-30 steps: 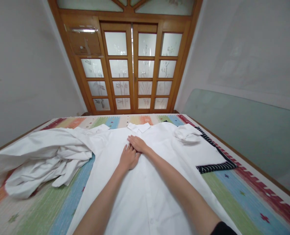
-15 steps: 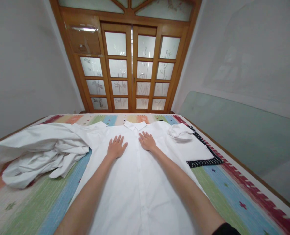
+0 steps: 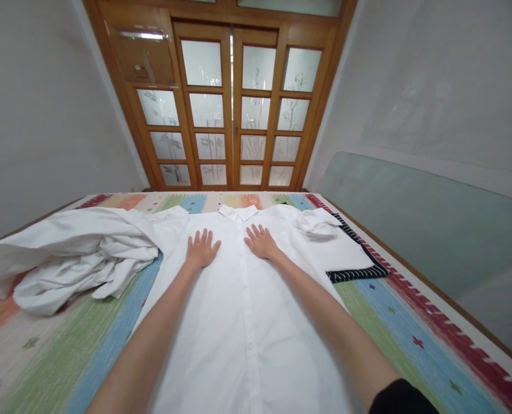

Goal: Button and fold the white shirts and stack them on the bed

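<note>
A white button-up shirt [image 3: 225, 322] lies front side up before me, its collar [image 3: 237, 212] at the far end and the button placket running toward me. My left hand [image 3: 202, 248] rests flat on the chest to the left of the placket, fingers spread. On the other side of the placket, my right hand [image 3: 260, 241] lies flat with its fingers apart. Neither hand grips the cloth. The shirt's lower end runs out of view at the bottom.
Crumpled white cloth [image 3: 87, 253] is heaped at the left. At the right, a bunched white piece [image 3: 317, 223] sits by a folded item with black striped trim [image 3: 359, 275]. Beneath is a striped, patterned cover [image 3: 394, 322]. A pale green panel [image 3: 411, 213] stands along the right wall.
My view has tilted slightly down, so everything sits a little higher or lower in the picture. Both hands stay flat on the shirt; the left has shifted slightly left.
</note>
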`<state>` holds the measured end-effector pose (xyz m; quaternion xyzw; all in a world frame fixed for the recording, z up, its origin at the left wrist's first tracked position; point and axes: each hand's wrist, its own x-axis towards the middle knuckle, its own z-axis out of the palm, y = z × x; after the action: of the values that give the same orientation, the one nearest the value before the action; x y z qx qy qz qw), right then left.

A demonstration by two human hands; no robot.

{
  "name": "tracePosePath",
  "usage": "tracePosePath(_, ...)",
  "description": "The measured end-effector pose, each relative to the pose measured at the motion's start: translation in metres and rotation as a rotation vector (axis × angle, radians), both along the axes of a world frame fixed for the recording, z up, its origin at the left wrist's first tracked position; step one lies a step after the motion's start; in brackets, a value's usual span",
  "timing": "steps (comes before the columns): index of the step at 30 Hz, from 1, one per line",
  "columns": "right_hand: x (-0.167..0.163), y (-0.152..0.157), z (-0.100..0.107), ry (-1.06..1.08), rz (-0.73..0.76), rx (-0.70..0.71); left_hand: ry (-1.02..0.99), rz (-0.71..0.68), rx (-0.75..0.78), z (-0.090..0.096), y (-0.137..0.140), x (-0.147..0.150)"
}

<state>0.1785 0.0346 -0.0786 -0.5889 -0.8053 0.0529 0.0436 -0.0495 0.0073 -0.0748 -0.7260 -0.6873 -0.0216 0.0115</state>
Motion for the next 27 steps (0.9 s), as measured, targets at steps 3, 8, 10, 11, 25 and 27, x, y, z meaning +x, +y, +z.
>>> tracePosePath(3, 0.001, -0.009, -0.002, -0.005, 0.053, 0.026, 0.005, -0.033, -0.013, 0.0, -0.01, 0.002)
tracePosePath(8, 0.008, -0.036, -0.004, -0.015, 0.181, 0.084, 0.023, -0.139, -0.013, 0.002, -0.027, 0.0)
tracePosePath(10, 0.013, -0.052, -0.005, -0.02, 0.255, 0.11, 0.027, -0.179, -0.017, 0.0, -0.034, -0.003)
tracePosePath(11, 0.016, -0.061, -0.006, -0.021, 0.293, 0.124, 0.026, -0.201, -0.009, -0.001, -0.037, -0.006)
tracePosePath(25, 0.053, -0.181, 0.007, 0.094, 0.675, 0.084, -0.014, -0.401, 0.141, -0.018, -0.073, -0.025)
tracePosePath(27, 0.054, -0.197, 0.013, 0.103, 0.717, 0.027, -0.015, -0.413, 0.147, -0.019, -0.078, -0.025)
